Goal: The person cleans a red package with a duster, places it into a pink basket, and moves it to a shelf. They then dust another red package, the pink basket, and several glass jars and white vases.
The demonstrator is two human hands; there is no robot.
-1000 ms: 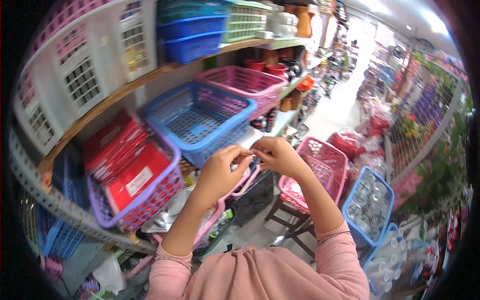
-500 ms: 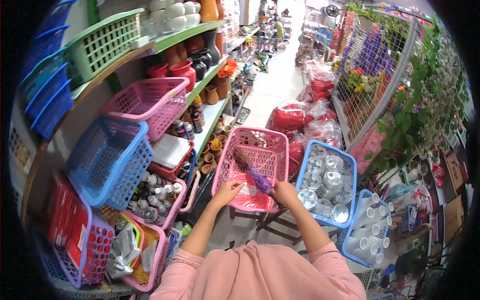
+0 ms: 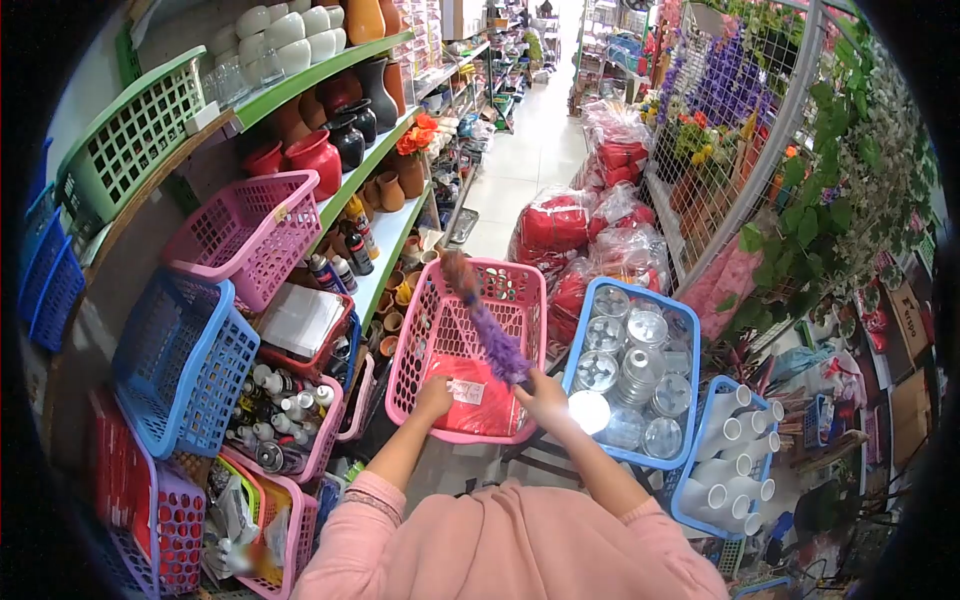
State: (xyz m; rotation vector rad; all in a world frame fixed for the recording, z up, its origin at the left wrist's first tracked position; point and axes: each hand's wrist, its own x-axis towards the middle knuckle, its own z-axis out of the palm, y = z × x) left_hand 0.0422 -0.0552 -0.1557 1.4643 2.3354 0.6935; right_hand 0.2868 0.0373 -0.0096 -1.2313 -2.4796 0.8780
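Observation:
My right hand (image 3: pixel 545 398) is closed around the near end of a fluffy purple-and-brown duster (image 3: pixel 497 342). The duster slants up and left over the pink basket (image 3: pixel 397 385), its brown tip near the far rim. Inside this basket lies a flat red plastic packet (image 3: pixel 475 412) with a white handwritten label (image 3: pixel 466 391). At the packet's left edge, my left hand (image 3: pixel 433 400) has its fingers closed on the plastic, just beside the label.
Right of the pink basket stands a blue basket (image 3: pixel 690 400) of clear glass jars, then another of white vases (image 3: pixel 735 465). Wrapped red bundles (image 3: pixel 555 222) lie beyond. Shelves with pots (image 3: pixel 315 160) and stacked baskets (image 3: pixel 190 385) line the left; a wire mesh rack (image 3: pixel 740 150) is at right.
The duster has swung up and left, its tip now near the basket's far rim. My left hand has moved left and down, and the label shows more fully. The whole view has shifted.

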